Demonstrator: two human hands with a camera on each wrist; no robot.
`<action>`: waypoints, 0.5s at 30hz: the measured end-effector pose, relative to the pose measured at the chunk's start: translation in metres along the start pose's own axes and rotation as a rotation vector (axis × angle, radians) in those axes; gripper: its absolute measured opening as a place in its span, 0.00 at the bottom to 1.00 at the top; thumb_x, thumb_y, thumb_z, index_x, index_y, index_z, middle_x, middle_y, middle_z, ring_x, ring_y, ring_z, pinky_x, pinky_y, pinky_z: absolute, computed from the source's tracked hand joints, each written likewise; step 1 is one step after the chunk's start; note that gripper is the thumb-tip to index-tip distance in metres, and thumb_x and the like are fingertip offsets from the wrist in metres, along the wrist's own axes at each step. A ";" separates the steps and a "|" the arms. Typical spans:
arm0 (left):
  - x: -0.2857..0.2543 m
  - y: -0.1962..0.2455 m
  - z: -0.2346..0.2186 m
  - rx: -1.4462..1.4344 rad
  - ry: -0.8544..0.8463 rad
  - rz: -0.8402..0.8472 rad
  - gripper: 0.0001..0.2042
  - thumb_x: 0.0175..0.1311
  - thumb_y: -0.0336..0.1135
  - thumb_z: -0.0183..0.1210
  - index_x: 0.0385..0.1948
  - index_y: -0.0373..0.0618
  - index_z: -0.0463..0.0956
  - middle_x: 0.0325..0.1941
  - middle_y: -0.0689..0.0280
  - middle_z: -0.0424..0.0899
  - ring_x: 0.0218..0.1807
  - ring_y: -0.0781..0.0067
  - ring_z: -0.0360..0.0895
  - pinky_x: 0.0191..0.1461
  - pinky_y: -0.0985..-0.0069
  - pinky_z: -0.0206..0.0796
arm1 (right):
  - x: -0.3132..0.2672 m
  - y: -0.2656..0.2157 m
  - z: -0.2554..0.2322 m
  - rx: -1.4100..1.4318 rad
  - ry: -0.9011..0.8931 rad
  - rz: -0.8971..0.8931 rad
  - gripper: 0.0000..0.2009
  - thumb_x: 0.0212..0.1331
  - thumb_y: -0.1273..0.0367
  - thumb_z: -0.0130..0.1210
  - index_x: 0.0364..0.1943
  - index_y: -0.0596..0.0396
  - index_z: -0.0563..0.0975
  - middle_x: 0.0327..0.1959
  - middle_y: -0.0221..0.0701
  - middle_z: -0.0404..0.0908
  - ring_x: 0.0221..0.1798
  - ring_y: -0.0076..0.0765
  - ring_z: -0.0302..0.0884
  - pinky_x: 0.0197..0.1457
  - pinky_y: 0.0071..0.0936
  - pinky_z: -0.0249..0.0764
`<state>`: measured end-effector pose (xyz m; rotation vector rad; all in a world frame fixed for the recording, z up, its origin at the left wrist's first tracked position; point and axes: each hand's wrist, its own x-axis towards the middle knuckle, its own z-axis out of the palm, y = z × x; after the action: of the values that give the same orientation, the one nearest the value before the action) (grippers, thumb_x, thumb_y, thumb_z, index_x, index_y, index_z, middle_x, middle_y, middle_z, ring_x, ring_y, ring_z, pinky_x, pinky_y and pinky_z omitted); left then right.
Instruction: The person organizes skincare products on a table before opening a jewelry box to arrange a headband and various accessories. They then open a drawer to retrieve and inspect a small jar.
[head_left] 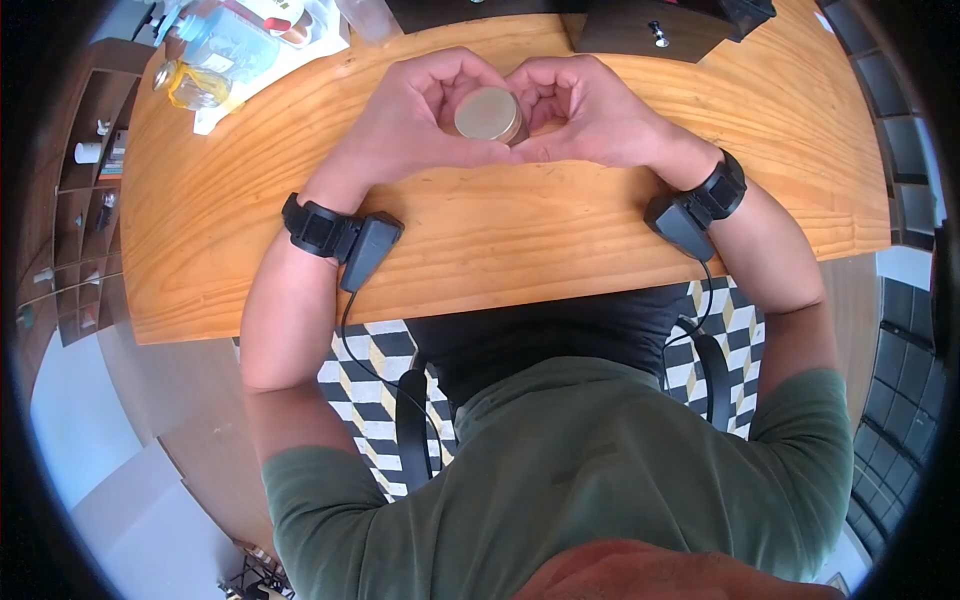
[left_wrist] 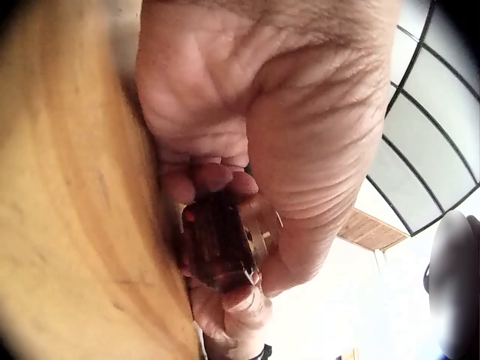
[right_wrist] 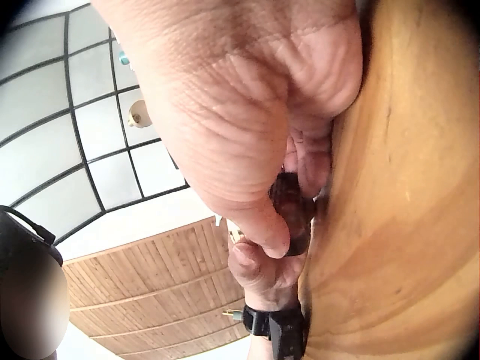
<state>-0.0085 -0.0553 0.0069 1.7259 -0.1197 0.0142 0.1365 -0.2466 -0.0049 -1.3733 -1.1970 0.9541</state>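
Observation:
A small round jar (head_left: 487, 114) with a pale golden lid stands between both hands just above or on the wooden table (head_left: 520, 230). The left hand (head_left: 415, 120) curls round it from the left, thumb along the near side. From the right, the right hand (head_left: 600, 115) holds it too, the thumb tips close together. The left wrist view shows the jar's dark, glossy body (left_wrist: 217, 240) between the fingers of the left hand (left_wrist: 262, 112). In the right wrist view the dark body (right_wrist: 291, 214) is partly covered by the right hand (right_wrist: 232, 120).
At the table's back left a clear blue-capped bottle (head_left: 230, 45) and a small jar with yellow ribbon (head_left: 197, 87) stand on white paper. A dark drawer box (head_left: 650, 30) is at the back right. Cables run from both wrist cameras.

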 end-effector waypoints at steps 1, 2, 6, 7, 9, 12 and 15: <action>0.000 0.000 0.000 0.000 0.000 0.000 0.25 0.50 0.21 0.74 0.51 0.38 0.74 0.48 0.67 0.81 0.51 0.80 0.79 0.54 0.80 0.74 | 0.000 0.001 0.000 -0.014 -0.002 0.001 0.23 0.48 0.69 0.76 0.48 0.60 0.81 0.34 0.22 0.82 0.35 0.15 0.76 0.42 0.16 0.76; 0.000 0.000 0.000 0.012 0.005 -0.009 0.25 0.50 0.22 0.75 0.50 0.38 0.74 0.47 0.67 0.81 0.51 0.80 0.79 0.54 0.80 0.74 | 0.000 0.001 -0.001 -0.027 -0.003 0.002 0.23 0.48 0.68 0.77 0.49 0.60 0.81 0.34 0.22 0.82 0.35 0.14 0.76 0.42 0.16 0.75; 0.002 -0.003 -0.002 0.033 0.019 -0.009 0.25 0.49 0.23 0.76 0.50 0.37 0.75 0.46 0.67 0.82 0.49 0.80 0.79 0.55 0.80 0.74 | 0.001 -0.002 0.000 -0.030 0.003 0.017 0.23 0.48 0.68 0.77 0.48 0.60 0.81 0.33 0.22 0.81 0.35 0.14 0.76 0.42 0.16 0.75; 0.002 -0.003 -0.003 0.033 0.020 -0.009 0.25 0.49 0.23 0.76 0.50 0.37 0.75 0.46 0.67 0.82 0.49 0.80 0.79 0.55 0.80 0.74 | 0.001 -0.002 0.000 -0.036 0.007 0.018 0.23 0.48 0.68 0.77 0.48 0.60 0.81 0.33 0.22 0.81 0.35 0.14 0.76 0.41 0.16 0.75; 0.001 -0.001 -0.003 0.078 0.024 -0.044 0.26 0.47 0.23 0.77 0.49 0.37 0.75 0.47 0.67 0.82 0.50 0.80 0.79 0.56 0.80 0.74 | 0.000 0.000 0.000 -0.043 0.011 0.021 0.23 0.47 0.67 0.77 0.48 0.60 0.81 0.33 0.22 0.81 0.35 0.14 0.76 0.41 0.16 0.75; 0.000 0.002 -0.002 -0.034 -0.021 -0.078 0.30 0.45 0.22 0.77 0.53 0.36 0.75 0.52 0.64 0.82 0.55 0.77 0.79 0.61 0.77 0.72 | 0.000 0.001 0.000 -0.027 0.006 0.013 0.22 0.47 0.67 0.77 0.46 0.60 0.81 0.33 0.22 0.82 0.35 0.15 0.76 0.41 0.16 0.75; 0.000 0.006 -0.002 0.022 -0.065 0.020 0.33 0.45 0.20 0.75 0.58 0.35 0.74 0.57 0.62 0.81 0.60 0.73 0.77 0.67 0.74 0.68 | -0.003 -0.006 -0.002 -0.080 -0.026 0.042 0.21 0.48 0.68 0.77 0.45 0.60 0.81 0.34 0.24 0.82 0.36 0.16 0.77 0.41 0.17 0.76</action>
<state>-0.0090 -0.0540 0.0132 1.7479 -0.1858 -0.0260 0.1368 -0.2496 0.0009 -1.4578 -1.2417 0.9653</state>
